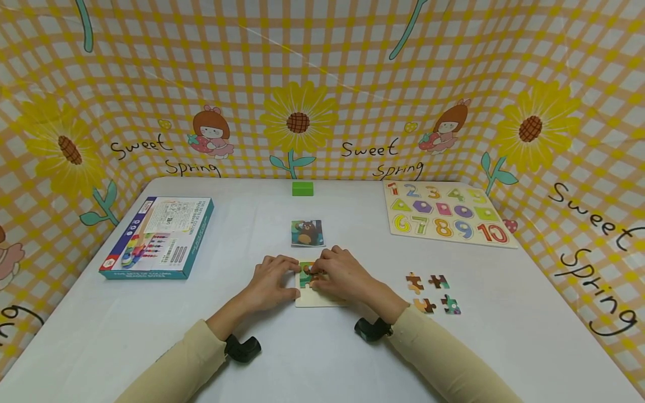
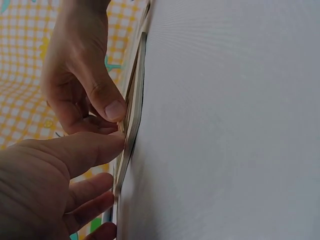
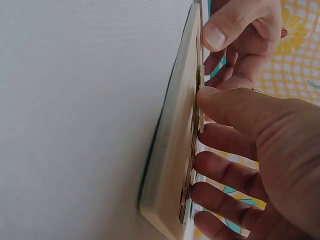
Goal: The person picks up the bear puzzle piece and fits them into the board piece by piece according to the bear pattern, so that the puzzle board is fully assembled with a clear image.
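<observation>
A small wooden puzzle board (image 1: 318,300) lies in front of me, its lower strip bare and coloured pieces (image 1: 305,276) in its upper left. My left hand (image 1: 269,283) holds the board's left side, thumb near the lower corner and fingertips at the upper one. Over the board, my right hand (image 1: 346,274) pinches a thin puzzle piece (image 3: 202,116) between thumb and index finger. In the right wrist view, the piece stands edge-on close over the tray, near the left thumb. From the head, the right fingers hide much of the board's picture.
Several loose puzzle pieces (image 1: 425,305) lie right of the board. Behind it is a bear picture card (image 1: 308,233), with a green block (image 1: 303,189) farther back. A boxed toy (image 1: 156,238) sits at left, a number board (image 1: 422,197) at back right.
</observation>
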`<state>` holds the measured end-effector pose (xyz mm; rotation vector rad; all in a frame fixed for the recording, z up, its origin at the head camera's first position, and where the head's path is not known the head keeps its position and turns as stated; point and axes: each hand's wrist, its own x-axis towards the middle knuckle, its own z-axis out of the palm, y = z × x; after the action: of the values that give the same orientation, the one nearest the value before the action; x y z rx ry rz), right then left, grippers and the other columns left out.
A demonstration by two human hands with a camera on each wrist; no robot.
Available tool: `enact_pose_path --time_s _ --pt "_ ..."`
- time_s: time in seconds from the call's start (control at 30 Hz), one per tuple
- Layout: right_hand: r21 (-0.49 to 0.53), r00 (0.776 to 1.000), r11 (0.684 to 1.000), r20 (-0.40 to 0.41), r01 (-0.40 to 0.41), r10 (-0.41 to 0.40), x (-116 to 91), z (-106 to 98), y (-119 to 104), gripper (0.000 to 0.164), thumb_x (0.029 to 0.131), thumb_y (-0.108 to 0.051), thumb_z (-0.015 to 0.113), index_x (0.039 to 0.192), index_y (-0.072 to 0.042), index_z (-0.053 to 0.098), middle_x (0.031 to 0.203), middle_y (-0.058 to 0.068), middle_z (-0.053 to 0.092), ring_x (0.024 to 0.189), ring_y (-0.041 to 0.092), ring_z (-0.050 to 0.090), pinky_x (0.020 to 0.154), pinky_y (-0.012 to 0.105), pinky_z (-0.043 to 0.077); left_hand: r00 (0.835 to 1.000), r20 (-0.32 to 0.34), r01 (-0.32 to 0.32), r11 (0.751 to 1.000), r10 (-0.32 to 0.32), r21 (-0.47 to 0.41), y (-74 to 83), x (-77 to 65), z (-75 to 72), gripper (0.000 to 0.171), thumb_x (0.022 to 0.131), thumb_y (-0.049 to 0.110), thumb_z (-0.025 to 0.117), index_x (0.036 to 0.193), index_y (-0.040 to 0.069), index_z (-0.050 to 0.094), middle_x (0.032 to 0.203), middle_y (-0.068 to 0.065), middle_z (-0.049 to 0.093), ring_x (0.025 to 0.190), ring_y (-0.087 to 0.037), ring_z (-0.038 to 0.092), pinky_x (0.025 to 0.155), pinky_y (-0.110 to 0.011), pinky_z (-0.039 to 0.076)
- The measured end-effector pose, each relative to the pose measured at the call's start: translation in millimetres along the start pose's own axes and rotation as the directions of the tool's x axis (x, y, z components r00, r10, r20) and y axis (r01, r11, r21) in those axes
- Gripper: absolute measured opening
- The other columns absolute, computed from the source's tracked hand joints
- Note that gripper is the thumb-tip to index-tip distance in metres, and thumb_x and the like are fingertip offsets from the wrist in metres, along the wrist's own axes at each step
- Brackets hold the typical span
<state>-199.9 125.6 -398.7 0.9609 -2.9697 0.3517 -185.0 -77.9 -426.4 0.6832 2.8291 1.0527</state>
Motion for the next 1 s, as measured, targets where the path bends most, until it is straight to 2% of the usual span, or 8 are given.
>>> enact_pose_path --time_s 0.3,0.53,1.0 --pt "-0.001 0.999 1.000 -0.030 0.016 -0.016 -0.7 2.5 1.3 0.026 0.079 -0.034 0.073 0.097 -0.015 0.072 0.093 -0.001 0.063 0.085 0.016 0.047 0.075 0.032 0.038 0.995 -0.087 0.037 0.999 -0.038 -0.023 3.0 3.0 5.7 0.018 0.076 0.018 0.073 0.091 0.017 0.064 0.120 -0.003 0.061 0.110 -0.029 0.045 0.091 -0.049 0.031" --pt "-0.014 0.998 0.999 -0.055 0.039 -0.040 -1.0 3.3 1.8 0.024 0.079 -0.033 0.074 0.096 -0.015 0.072 0.091 -0.001 0.062 0.082 0.015 0.046 0.073 0.030 0.036 0.992 -0.108 0.063 0.998 -0.064 -0.011 5.9 4.3 9.0 0.013 0.077 0.018 0.071 0.089 0.017 0.065 0.118 -0.002 0.060 0.109 -0.028 0.044 0.090 -0.049 0.031" --pt "-0.012 0.999 1.000 -0.041 0.028 -0.028 -1.0 3.8 1.6 0.023 0.079 -0.033 0.073 0.096 -0.017 0.072 0.092 -0.002 0.061 0.083 0.014 0.045 0.073 0.030 0.035 0.990 -0.124 0.068 0.998 -0.068 -0.008 7.9 3.4 11.6 0.010 0.079 0.018 0.071 0.087 0.018 0.065 0.118 -0.002 0.059 0.110 -0.028 0.043 0.091 -0.050 0.030"
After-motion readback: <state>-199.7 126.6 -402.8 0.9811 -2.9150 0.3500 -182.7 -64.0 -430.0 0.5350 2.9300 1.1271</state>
